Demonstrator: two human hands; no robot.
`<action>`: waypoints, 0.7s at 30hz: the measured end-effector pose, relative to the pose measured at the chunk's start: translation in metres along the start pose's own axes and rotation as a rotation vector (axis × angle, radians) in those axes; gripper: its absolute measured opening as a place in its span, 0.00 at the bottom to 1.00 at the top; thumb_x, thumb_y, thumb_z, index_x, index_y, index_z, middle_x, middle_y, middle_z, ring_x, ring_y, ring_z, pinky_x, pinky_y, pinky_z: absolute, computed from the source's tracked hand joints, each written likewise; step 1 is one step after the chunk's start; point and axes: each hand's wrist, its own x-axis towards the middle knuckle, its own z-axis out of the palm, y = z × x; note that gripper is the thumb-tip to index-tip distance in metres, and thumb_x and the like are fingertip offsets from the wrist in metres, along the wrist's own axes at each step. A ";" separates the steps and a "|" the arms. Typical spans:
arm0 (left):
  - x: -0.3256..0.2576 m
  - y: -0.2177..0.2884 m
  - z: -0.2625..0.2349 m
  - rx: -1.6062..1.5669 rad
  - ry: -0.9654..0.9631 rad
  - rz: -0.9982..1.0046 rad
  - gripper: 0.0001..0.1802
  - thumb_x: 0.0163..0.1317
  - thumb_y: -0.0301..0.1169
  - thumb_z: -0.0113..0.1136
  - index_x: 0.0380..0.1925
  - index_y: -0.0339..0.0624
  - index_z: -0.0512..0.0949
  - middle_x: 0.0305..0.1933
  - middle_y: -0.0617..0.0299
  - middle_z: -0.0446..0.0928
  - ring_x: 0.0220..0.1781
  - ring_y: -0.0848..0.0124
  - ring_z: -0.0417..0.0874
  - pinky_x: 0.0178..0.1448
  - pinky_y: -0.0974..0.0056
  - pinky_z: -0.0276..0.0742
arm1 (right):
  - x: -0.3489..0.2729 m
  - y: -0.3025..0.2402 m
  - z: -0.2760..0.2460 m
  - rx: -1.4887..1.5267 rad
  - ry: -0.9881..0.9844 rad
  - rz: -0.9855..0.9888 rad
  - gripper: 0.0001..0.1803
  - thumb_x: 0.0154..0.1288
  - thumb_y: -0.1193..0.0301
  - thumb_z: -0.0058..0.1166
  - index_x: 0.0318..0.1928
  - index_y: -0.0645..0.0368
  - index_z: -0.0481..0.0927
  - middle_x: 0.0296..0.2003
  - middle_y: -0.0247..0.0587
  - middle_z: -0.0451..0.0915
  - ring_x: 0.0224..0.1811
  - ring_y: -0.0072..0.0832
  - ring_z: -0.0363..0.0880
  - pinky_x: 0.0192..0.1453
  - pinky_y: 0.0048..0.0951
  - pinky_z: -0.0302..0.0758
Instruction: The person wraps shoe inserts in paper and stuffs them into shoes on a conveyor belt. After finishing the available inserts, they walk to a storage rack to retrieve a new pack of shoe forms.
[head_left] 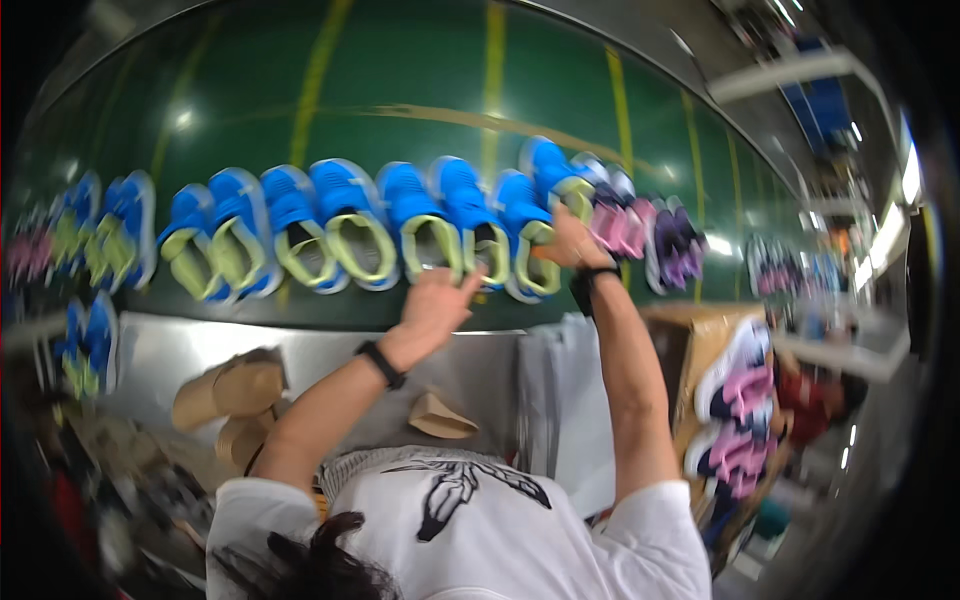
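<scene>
While both arms are stretched out over the green conveyor belt (420,90), a row of small blue shoes with yellow-green lining (350,235) is being set in order along its near edge. The left hand (437,303) is laid against the blue shoe in front of it (432,228), fingers together and lightly curled over the heel; whether the shoe is actually gripped cannot be told, as the frame is blurred. The right hand (566,243) is closed on another blue shoe (550,175), which is held slightly above the row at its right end. The step in hand appears to be the adding of this shoe to the line: what is called for is that it be lowered beside its neighbour (522,240), sole outward like the rest, without the adjacent ones being knocked askew.

Further right on the belt, pink shoes (618,225) and purple shoes (678,245) are lined up (the same cut, another colour). More pink and dark ones are piled in a cardboard box (700,350) by the right elbow. A steel worktable (170,345) lies below the belt, with tan paper stuffing forms (232,390) on it. Yellow lines are painted on the belt; white shelving (790,70) and bright lamps are seen to the right, and another person in red (815,405) is seen there.
</scene>
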 end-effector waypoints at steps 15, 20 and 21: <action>-0.074 -0.008 -0.223 -0.391 0.521 -0.061 0.13 0.40 0.31 0.56 0.29 0.46 0.82 0.19 0.51 0.75 0.24 0.53 0.79 0.30 0.55 0.73 | -0.048 -0.067 -0.076 0.955 0.550 -0.093 0.16 0.51 0.78 0.58 0.43 0.67 0.80 0.38 0.37 0.80 0.38 0.23 0.76 0.43 0.25 0.72; -0.214 -0.089 -0.281 0.038 0.684 -0.084 0.14 0.36 0.25 0.60 0.29 0.43 0.80 0.26 0.58 0.79 0.26 0.60 0.80 0.28 0.61 0.74 | -0.042 -0.252 -0.066 1.363 0.388 -0.407 0.17 0.53 0.83 0.53 0.46 0.63 0.78 0.41 0.34 0.79 0.41 0.25 0.78 0.46 0.27 0.74; -0.249 -0.109 -0.285 0.137 0.681 -0.145 0.15 0.35 0.24 0.61 0.30 0.45 0.79 0.27 0.59 0.79 0.27 0.60 0.80 0.28 0.61 0.73 | -0.045 -0.301 -0.059 1.399 0.340 -0.420 0.17 0.53 0.84 0.53 0.47 0.63 0.77 0.41 0.34 0.79 0.42 0.25 0.78 0.47 0.27 0.75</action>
